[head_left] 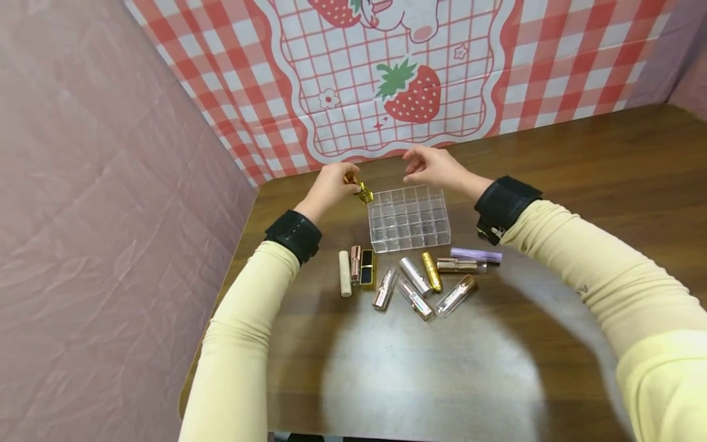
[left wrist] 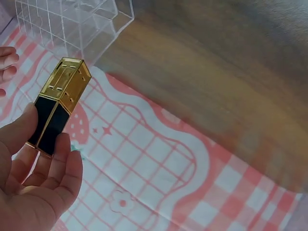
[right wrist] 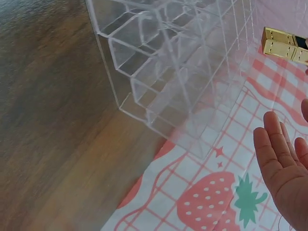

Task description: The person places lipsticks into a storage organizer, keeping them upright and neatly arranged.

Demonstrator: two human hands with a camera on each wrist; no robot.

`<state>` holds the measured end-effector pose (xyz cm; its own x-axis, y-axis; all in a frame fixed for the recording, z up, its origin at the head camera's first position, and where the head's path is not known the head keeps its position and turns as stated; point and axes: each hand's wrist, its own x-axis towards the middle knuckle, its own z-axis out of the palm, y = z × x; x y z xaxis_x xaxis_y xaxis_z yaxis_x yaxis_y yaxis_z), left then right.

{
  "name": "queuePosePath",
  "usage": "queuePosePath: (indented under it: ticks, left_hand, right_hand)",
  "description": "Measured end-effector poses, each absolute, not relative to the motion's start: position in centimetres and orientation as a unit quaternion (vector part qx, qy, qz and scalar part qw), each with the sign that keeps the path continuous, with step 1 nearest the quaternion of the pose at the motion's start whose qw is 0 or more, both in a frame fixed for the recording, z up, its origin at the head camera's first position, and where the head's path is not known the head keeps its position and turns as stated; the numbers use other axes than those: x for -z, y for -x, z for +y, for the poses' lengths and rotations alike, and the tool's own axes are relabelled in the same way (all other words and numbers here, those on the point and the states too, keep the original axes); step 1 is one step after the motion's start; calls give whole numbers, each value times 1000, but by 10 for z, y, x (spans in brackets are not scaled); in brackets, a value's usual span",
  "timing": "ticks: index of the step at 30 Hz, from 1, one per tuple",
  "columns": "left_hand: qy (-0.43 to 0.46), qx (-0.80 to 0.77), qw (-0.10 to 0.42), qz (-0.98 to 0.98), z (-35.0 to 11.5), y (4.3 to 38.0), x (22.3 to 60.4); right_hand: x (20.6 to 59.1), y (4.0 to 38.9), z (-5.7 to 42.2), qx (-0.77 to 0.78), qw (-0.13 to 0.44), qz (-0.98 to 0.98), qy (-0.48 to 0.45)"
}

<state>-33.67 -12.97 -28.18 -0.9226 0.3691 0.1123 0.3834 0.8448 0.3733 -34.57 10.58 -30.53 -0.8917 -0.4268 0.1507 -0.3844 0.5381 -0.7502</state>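
Judging by the seemingly unfilled organizer [head_left: 410,242], little is done: beside it, a gold-and-black lipstick [left wrist: 61,95] is grasped by the left hand [head_left: 334,185]; nothing is held by the relaxed right hand [head_left: 433,167]; other tubes [head_left: 416,276] are left on the table [head_left: 436,380].

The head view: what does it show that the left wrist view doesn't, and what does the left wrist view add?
Only the head view: the loose tubes on the table, such as the purple tube and the cream tube, plus both yellow sleeves.

Only the left wrist view: a plain look at the held tube's black half.

Both: the left grip, the held tube's gold end, the clear organizer, the table, the strawberry-print cloth and fingers of the right grip.
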Motion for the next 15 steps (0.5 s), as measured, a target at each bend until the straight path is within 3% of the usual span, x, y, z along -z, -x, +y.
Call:
queuePosePath:
  ticks: [15]
  left_hand:
    - [275, 53, -18, -960, -94, 342, 267]
  right_hand:
    - [308, 342, 122, 428, 29, 877, 215]
